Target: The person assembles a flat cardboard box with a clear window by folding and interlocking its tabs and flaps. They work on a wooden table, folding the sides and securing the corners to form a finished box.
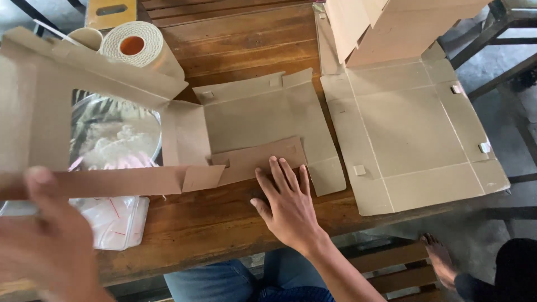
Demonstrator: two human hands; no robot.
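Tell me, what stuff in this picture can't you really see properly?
- Left hand, head view: blurred and cut off by the frame's corner, so its grip is unclear.
- Tape roll: its lower part sits behind the windowed cardboard lid.
- Stacked cardboard: cut off by the top edge.
- Plastic bags: partly covered by the lid's flap.

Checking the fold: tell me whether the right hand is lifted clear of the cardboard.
No: the right hand lies flat with its fingertips pressing the front flap of the flat cardboard box.

Matt brown cardboard box blank (263,120) with a glossy clear film window (114,134); table (224,218) of dark, grained wood; tape roll (137,45) on an orange core; clear glossy plastic bags (114,221)
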